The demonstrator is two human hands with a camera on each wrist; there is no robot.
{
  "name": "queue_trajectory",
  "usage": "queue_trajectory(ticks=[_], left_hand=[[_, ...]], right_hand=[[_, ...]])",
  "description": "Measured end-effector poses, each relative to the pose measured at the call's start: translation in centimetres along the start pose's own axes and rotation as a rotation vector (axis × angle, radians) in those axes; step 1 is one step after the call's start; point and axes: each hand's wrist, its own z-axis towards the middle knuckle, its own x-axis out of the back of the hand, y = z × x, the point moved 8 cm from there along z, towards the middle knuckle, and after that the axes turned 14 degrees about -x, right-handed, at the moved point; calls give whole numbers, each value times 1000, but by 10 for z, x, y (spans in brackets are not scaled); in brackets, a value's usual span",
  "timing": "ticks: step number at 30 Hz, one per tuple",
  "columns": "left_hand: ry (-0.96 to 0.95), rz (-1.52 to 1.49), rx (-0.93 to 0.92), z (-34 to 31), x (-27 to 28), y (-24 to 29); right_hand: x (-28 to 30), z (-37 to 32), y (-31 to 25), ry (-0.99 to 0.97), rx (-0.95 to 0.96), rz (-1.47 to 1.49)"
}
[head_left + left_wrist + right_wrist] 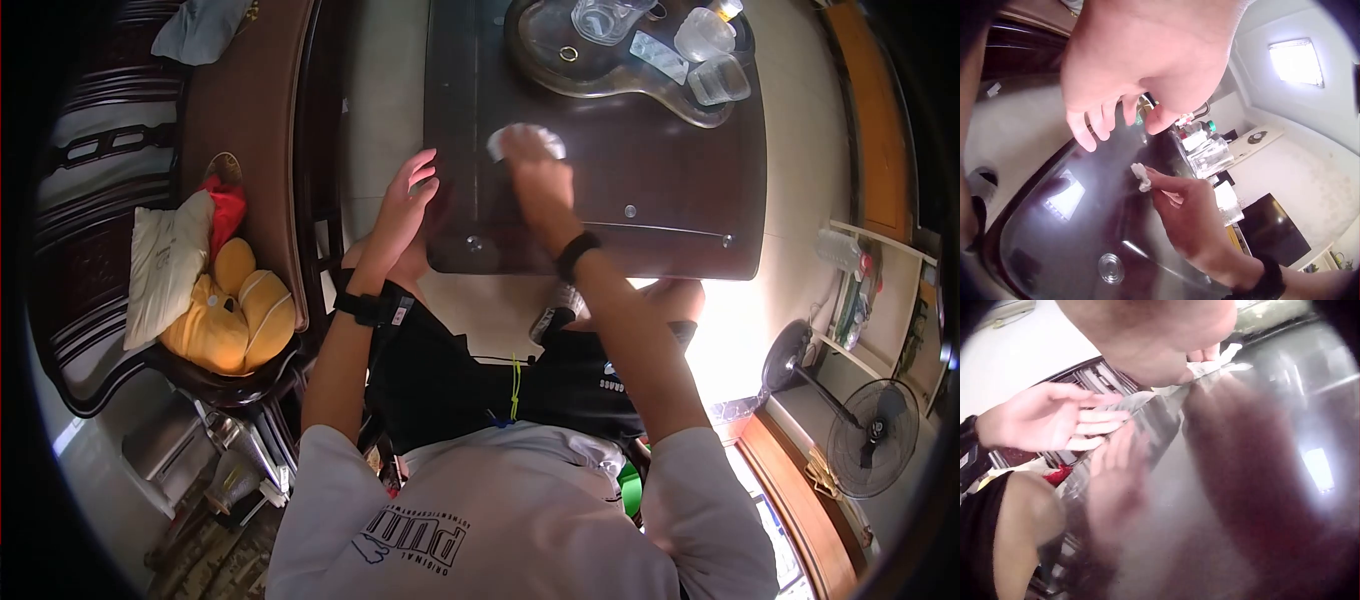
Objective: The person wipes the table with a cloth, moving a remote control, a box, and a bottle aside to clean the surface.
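right hand (540, 180) pinching crumpled white tissue (1142, 177) | left hand (402, 205) loose, empty | looks like wiping the dark table (650, 165) | next stroke probably wants even pressure

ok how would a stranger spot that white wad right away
Start at the big dark, glossy table. Over it, on the near side of the tray, find the right grip holding a crumpled white wad. It is opaque, unlike the clear containers on the tray.

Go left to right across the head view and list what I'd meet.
Yellow plush cushion → left hand → right hand holding crumpled white tissue or cloth → rectangular clear plastic container → standing fan.
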Motion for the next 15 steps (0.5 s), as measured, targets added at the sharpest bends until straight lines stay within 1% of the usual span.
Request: queue_trajectory(ticks=[2,3,4,6,7,9,10,11,13,14,15], left_hand=[[10,-5,-6,2,0,2],[16,-10,-11,4,-1,5],[18,-9,-14,5,0,8],[-9,-23,38,5,-1,10],[-9,-23,37,6,0,9],[-6,94,13,9,4,8],[-4,91,10,9,4,5],[36,90,24,8,7,0],[82,91,40,6,11,-6],[28,36,127,4,5,-15],[-27,-20,211,2,-1,-23]], right_hand=[[2,-13,-35,-69,162,62],[10,-19,-46,6,250,70],[11,-18,-45,9,252,70],[20,-17,-35,-40,304,203],[29,-14,-22,-8,267,222],[57,-3,25,87,148,173],[68,6,57,92,15,74],[90,8,93,199,-74,47],[114,10,173,293,-332,125],[120,9,207,327,-414,104],[129,6,224,448,-350,67]])
